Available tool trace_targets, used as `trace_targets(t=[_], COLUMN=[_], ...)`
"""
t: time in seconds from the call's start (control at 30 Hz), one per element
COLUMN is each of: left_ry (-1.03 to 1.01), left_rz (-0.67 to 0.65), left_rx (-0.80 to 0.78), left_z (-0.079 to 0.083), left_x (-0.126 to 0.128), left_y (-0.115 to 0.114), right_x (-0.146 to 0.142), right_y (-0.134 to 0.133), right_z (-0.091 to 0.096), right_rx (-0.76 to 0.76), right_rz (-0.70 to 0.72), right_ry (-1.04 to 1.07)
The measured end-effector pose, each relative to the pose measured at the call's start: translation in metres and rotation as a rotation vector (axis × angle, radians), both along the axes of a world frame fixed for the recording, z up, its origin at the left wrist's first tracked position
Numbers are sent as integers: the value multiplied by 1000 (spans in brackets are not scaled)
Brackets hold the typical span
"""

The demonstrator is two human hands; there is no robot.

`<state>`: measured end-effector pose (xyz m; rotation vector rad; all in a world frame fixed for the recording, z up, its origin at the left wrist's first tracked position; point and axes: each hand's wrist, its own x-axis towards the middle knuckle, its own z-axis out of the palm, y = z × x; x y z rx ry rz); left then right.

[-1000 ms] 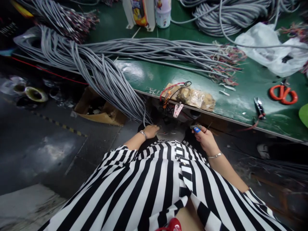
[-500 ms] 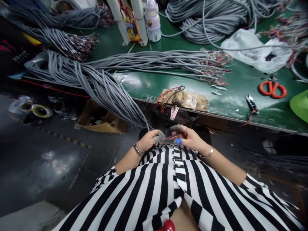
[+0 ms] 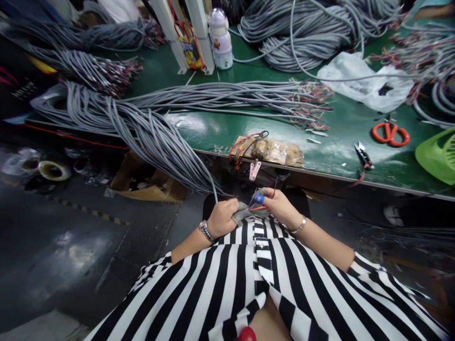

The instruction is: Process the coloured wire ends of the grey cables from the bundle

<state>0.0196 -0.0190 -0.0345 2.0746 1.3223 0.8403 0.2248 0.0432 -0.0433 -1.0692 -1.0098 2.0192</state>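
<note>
My left hand (image 3: pixel 224 217), with grey covers on its fingertips, is closed around the end of a grey cable (image 3: pixel 214 188). Thin coloured wires (image 3: pixel 258 208) fan out of that end toward the right. My right hand (image 3: pixel 279 206) pinches among these wires, its thumb in a blue cover and a finger in a grey one. A thin dark strand sticks up by its fingers. The held cable belongs to a bundle of grey cables (image 3: pixel 156 137) that hangs over the table edge.
On the green table (image 3: pixel 199 128) lie orange-handled scissors (image 3: pixel 390 134), wire cutters (image 3: pixel 363 154), a white plastic bag (image 3: pixel 369 83) and coiled cable (image 3: pixel 305 42). A taped wooden block (image 3: pixel 273 150) sits at the front edge; a cardboard box (image 3: pixel 147 182) stands below.
My right thumb and finger have closed together on the wires, which are now spread more. My left hand has turned slightly and sits lower. The whole view has shifted a little.
</note>
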Motion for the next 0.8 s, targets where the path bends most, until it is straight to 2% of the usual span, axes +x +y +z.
trace_targets(t=[0.07, 0.2, 0.37, 0.53, 0.8], left_ry=[-87, -321, -513, -564, -536], left_rz=[23, 100, 169, 187, 170], left_rx=[-13, -122, -261, -322, -356], left_z=[3, 11, 16, 15, 11], left_x=[-2, -2, 8, 17, 17], left_y=[-1, -3, 2, 10, 15], right_x=[2, 1, -19, -33, -34], right_y=[4, 24, 52, 60, 57], right_z=[0, 4, 11, 19, 21], right_rx=[-22, 32, -12, -14, 21], right_rz=[-11, -41, -61, -72, -137], right_ry=[25, 23, 107, 167, 202])
